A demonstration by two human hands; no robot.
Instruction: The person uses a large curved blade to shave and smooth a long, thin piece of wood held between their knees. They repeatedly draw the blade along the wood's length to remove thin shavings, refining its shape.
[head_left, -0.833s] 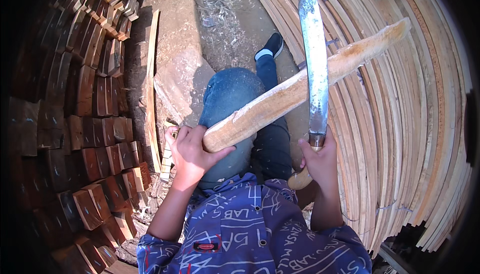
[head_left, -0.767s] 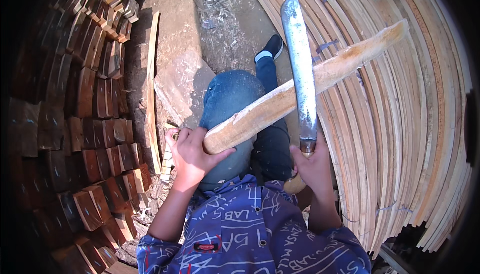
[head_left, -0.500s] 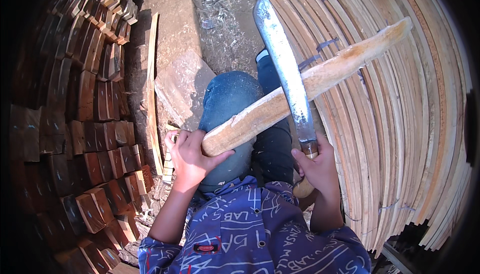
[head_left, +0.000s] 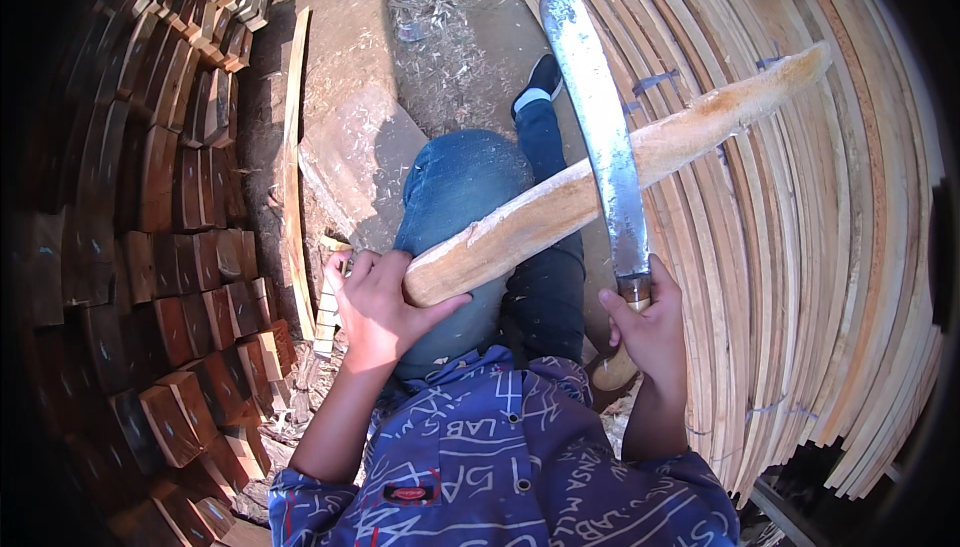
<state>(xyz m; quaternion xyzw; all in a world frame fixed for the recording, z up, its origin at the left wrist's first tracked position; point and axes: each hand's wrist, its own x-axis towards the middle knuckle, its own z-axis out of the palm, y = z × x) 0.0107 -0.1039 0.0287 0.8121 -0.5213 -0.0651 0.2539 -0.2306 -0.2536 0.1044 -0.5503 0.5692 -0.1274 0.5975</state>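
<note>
A long pale piece of wood [head_left: 520, 232] lies aslant over my knee, its far end reaching up to the right. My left hand [head_left: 378, 305] grips its near end, thumb underneath and fingers along the other side. In my right hand [head_left: 648, 329] is the wooden handle of a machete [head_left: 603, 127], closed just below the blade. The broad steel blade points up and away and crosses in front of the wood near its middle. Whether the blade touches the wood, I cannot tell. The rounded butt of the handle shows below my right hand.
Stacked dark wood blocks [head_left: 165, 337] rise on the left. Long bundled pale boards [head_left: 760, 297] fill the right side. A thin strip of wood [head_left: 293, 167] lies on the ground left of my legs, near a flat slab [head_left: 355, 147]. Shavings [head_left: 440, 37] litter the ground ahead.
The machete has shifted to the right across the wood, with my right hand moving along. The wood and my left hand have stayed nearly in place; the view has shifted slightly.
</note>
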